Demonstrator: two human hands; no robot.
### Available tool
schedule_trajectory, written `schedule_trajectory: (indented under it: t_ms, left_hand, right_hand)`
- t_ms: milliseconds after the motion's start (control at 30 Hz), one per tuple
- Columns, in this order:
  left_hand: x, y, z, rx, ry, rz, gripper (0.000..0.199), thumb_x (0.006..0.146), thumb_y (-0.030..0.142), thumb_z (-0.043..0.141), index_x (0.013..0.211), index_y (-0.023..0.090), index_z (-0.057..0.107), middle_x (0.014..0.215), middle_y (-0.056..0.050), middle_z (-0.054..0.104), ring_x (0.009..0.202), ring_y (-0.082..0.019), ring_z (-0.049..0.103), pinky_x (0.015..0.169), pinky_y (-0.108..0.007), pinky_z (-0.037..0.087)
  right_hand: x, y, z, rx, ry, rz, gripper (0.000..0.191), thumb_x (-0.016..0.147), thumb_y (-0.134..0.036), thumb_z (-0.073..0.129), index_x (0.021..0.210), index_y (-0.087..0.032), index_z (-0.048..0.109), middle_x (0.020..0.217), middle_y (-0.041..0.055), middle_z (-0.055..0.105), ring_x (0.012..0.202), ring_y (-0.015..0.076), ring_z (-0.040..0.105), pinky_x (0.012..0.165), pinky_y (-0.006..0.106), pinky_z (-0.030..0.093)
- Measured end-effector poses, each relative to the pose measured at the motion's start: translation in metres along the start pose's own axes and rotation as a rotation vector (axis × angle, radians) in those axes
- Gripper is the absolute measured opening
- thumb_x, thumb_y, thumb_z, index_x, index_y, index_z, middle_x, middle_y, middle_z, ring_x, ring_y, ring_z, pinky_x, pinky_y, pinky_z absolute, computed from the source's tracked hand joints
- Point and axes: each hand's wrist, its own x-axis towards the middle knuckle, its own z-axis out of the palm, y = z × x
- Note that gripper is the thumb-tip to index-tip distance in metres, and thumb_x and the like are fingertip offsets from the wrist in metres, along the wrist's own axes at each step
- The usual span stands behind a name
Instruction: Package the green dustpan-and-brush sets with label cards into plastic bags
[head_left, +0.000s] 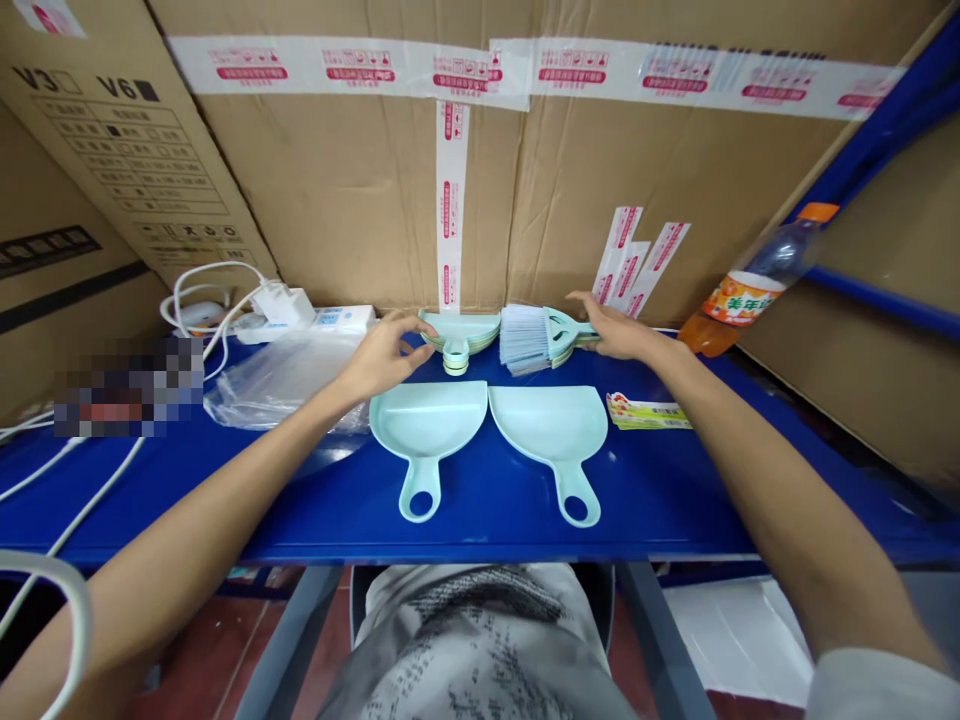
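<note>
My left hand [386, 355] is at the left end of a stack of pale green dustpans [461, 327], its thumb and forefinger apart around the stack's corner. Beside that stack lies a pile of small hand brushes [536, 338] with pale bristles pointing left. My right hand [619, 330] is at the handle end of the top brush, thumb side against the handle, forefinger stretched out above it. Nearer to me, a left dustpan [427, 415] and a right dustpan [551, 420] lie side by side, handles towards me.
Clear plastic bags [281, 385] lie left of the dustpans on the blue table [495, 540]. A white power strip [341, 320] and cables are behind them. Colourful labels [649, 412] lie at the right, below an orange drink bottle [746, 290]. Large cardboard boxes [360, 210] stand along the back.
</note>
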Motion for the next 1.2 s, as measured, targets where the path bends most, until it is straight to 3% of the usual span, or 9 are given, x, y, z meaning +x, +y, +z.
schedule_trajectory:
  t_ms: [100,167,267,400,600,733,933,1067,1200]
  left_hand:
    - [-0.001,0.010,-0.012,-0.008,0.046,0.045,0.029,0.091,0.043,0.072,0.104,0.018,0.079,0.111,-0.012,0.075,0.092,-0.024,0.072,0.077,-0.036,0.063]
    - [-0.004,0.022,-0.019,-0.020,0.010,0.095,0.028,0.093,0.044,0.072,0.100,0.018,0.079,0.105,-0.011,0.079,0.087,-0.022,0.072,0.073,-0.032,0.059]
    - [-0.011,0.039,-0.019,-0.036,-0.170,0.181,0.026,0.099,0.043,0.070,0.096,0.019,0.079,0.097,-0.007,0.082,0.084,-0.020,0.074,0.070,-0.029,0.055]
    - [-0.019,0.047,-0.003,0.019,-0.363,0.328,0.023,0.103,0.035,0.064,0.096,0.020,0.080,0.094,-0.005,0.083,0.081,-0.019,0.076,0.073,-0.029,0.054]
    - [-0.018,0.035,0.007,0.109,-0.335,0.387,0.023,0.105,0.030,0.060,0.096,0.020,0.078,0.093,-0.004,0.082,0.080,-0.018,0.075,0.073,-0.030,0.053]
    - [-0.018,0.033,0.006,0.127,-0.320,0.371,0.021,0.105,0.028,0.060,0.096,0.020,0.077,0.096,-0.004,0.083,0.080,-0.018,0.075,0.074,-0.030,0.054]
    - [-0.022,0.035,0.012,0.191,-0.352,0.389,0.022,0.106,0.027,0.056,0.099,0.021,0.077,0.101,-0.005,0.083,0.088,-0.021,0.076,0.078,-0.034,0.055]
    - [-0.019,0.031,0.011,0.206,-0.322,0.400,0.022,0.106,0.026,0.057,0.097,0.020,0.076,0.099,-0.005,0.083,0.089,-0.022,0.077,0.081,-0.034,0.055]
    - [-0.016,0.028,0.008,0.200,-0.300,0.394,0.020,0.104,0.025,0.059,0.098,0.019,0.077,0.096,-0.005,0.083,0.083,-0.020,0.076,0.076,-0.032,0.054]
  right_hand:
    - [-0.029,-0.013,-0.012,-0.088,0.206,-0.030,0.090,0.085,-0.021,0.074,0.166,-0.019,0.035,0.148,0.0226,0.063,0.134,0.0450,0.064,0.107,0.057,0.055]
    - [-0.050,-0.035,-0.019,-0.091,0.325,-0.050,0.068,0.092,-0.025,0.069,0.158,-0.023,0.050,0.143,0.0189,0.066,0.129,0.0434,0.065,0.103,0.056,0.056]
    - [-0.069,-0.075,-0.023,-0.091,0.298,-0.143,0.034,0.101,-0.031,0.064,0.134,-0.025,0.069,0.128,0.0130,0.072,0.116,0.0366,0.068,0.091,0.047,0.057]
    - [-0.068,-0.100,-0.012,-0.291,0.252,-0.200,0.028,0.105,-0.023,0.057,0.125,-0.022,0.077,0.138,0.0164,0.069,0.124,0.0372,0.063,0.092,0.048,0.055]
    - [-0.057,-0.064,-0.001,-0.222,0.275,-0.073,0.032,0.108,-0.033,0.059,0.133,-0.020,0.074,0.132,0.0148,0.076,0.118,0.0368,0.070,0.093,0.048,0.057]
    - [-0.053,-0.038,0.008,-0.142,0.315,0.032,0.032,0.109,-0.038,0.057,0.128,-0.021,0.076,0.127,0.0141,0.079,0.116,0.0385,0.072,0.089,0.050,0.058]
    - [-0.036,0.000,0.028,-0.025,0.389,-0.086,0.035,0.101,-0.048,0.066,0.121,-0.020,0.071,0.144,0.0215,0.068,0.138,0.0429,0.060,0.115,0.059,0.050]
    - [-0.025,0.015,0.034,0.120,0.269,-0.037,0.035,0.098,-0.049,0.065,0.120,-0.023,0.062,0.120,0.0175,0.075,0.112,0.0382,0.071,0.097,0.051,0.056]
    - [-0.027,0.018,0.031,0.026,0.138,0.070,0.037,0.102,-0.053,0.056,0.124,-0.024,0.063,0.112,0.0150,0.079,0.100,0.0367,0.074,0.082,0.044,0.054]
